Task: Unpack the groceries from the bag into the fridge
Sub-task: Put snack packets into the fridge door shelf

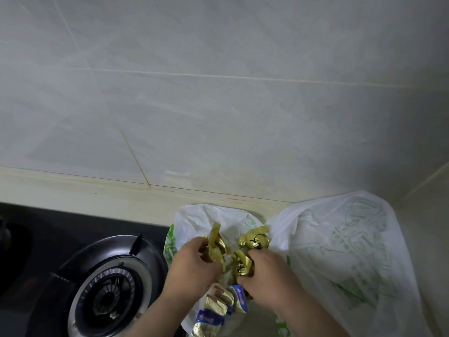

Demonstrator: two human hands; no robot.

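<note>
Hands (230, 266) clutching gold packets (245, 254) over bag (340, 239)

Pale cream stone countertop (102, 195), running along a grey tiled wall, with a raised lip at the back edge. Directly on it:
- black glass gas hob (60, 229) set in at the left, round burner with metal ring (109, 290) toward the near edge;
- white thin plastic carrier bag with green print (345, 244), slumped open at the right, touching the back lip;
- small gold and blue foil-wrapped packets (218, 305), heaped at the bag's near mouth.
</note>
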